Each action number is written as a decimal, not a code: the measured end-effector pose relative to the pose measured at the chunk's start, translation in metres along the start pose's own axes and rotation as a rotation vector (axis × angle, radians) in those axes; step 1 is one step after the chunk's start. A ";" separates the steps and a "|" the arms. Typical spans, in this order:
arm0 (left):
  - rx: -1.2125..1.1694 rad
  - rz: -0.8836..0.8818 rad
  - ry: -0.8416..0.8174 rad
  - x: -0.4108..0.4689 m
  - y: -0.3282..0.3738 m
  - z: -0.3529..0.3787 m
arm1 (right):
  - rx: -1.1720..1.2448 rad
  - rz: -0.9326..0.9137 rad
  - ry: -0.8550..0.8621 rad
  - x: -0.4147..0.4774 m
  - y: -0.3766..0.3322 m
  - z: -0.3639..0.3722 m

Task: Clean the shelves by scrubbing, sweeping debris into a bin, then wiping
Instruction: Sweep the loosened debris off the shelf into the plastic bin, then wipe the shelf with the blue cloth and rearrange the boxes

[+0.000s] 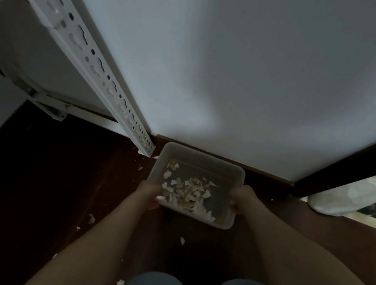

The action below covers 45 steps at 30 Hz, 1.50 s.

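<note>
A translucent white plastic bin sits low over the dark wooden floor, close to the white wall. Inside it lies a heap of pale torn debris scraps. My left hand grips the bin's left rim, and my right hand grips its right rim. The white metal shelf upright with slotted holes runs diagonally down to the floor just left of the bin.
Loose scraps lie scattered on the floor, one scrap left of my left forearm and another scrap between my arms. A dark door frame and a white plastic bag are at the right. My knees are at the bottom.
</note>
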<state>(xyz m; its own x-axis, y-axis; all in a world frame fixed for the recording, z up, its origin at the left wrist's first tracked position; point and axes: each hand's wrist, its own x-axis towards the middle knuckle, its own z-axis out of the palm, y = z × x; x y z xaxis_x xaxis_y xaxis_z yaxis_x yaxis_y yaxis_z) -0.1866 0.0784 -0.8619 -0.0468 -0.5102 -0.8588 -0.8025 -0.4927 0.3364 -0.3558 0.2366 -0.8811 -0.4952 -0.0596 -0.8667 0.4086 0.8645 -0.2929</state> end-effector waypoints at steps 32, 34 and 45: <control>0.634 0.851 0.326 -0.566 0.255 -0.233 | -0.357 -0.840 0.227 -0.591 -0.270 -0.179; 0.619 0.885 0.369 -0.600 0.264 -0.250 | -0.362 -0.877 0.217 -0.630 -0.282 -0.189; 0.507 0.860 0.642 -0.692 0.269 -0.357 | -0.355 -1.116 0.132 -0.768 -0.333 -0.172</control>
<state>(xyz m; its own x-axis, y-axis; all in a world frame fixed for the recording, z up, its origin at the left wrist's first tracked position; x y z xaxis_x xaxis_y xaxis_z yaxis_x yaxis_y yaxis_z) -0.1582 0.0477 -0.0388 -0.4945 -0.8688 -0.0262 -0.8042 0.4458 0.3930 -0.2434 0.0803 -0.0486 -0.5277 -0.8366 -0.1472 -0.5267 0.4582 -0.7160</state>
